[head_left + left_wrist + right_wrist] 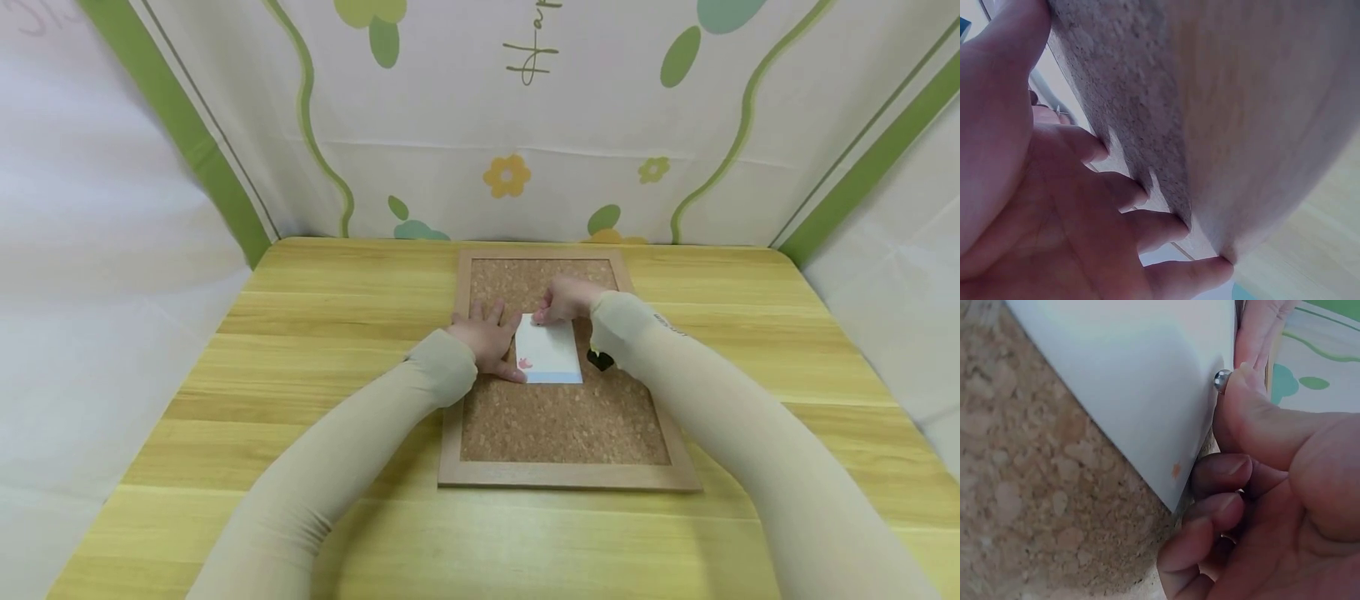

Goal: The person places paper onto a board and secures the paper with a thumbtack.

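Observation:
A white paper card (549, 350) with a pink print and a pale blue bottom band lies on the framed cork board (562, 429). My right hand (567, 298) is at the card's top edge. Between its thumb and finger it pinches a small silver push pin (1222, 380), held against the paper; the pin's point is hidden. My left hand (486, 340) rests on the board with fingers spread, left of the card, its thumb touching the card's lower left corner. In the left wrist view the fingers (1160, 231) reach over cork and the wooden frame.
A small black holder (600, 359) with something yellowish in it sits on the cork right of the card, partly behind the right sleeve. The board lies on a wood-grain table (315, 333). A printed white curtain (420, 108) hangs behind the far edge.

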`<state>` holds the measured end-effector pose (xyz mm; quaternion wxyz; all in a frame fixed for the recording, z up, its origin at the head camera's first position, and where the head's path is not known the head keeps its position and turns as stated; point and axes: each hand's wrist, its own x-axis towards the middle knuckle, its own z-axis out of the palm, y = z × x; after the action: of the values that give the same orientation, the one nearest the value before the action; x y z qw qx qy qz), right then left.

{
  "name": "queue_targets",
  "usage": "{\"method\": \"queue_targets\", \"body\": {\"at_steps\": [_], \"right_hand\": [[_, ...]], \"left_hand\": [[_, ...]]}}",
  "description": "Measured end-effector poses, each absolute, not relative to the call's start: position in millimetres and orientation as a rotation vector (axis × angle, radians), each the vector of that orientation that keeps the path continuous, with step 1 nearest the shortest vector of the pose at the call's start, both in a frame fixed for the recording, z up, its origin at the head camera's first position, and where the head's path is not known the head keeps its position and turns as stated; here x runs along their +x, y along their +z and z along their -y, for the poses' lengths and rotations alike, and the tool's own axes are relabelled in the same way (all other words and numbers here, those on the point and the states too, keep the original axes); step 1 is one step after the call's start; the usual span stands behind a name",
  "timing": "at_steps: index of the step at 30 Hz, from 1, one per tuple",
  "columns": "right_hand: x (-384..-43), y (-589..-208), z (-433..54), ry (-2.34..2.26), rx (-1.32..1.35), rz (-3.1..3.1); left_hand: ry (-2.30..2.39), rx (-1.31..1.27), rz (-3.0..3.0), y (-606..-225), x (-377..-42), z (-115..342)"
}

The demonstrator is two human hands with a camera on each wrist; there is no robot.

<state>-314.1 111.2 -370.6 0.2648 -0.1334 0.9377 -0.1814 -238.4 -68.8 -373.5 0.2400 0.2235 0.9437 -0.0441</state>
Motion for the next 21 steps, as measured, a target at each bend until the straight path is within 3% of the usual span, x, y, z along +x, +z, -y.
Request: {"method": "queue_targets", "body": {"at_steps": [21], "right_hand": [[-322.4,-371.2,-115.0,-0.47,-0.316,-2.5]], "left_hand": [[-0.09,0.6,-2.578,-371.0,-236.6,67.5]]}}
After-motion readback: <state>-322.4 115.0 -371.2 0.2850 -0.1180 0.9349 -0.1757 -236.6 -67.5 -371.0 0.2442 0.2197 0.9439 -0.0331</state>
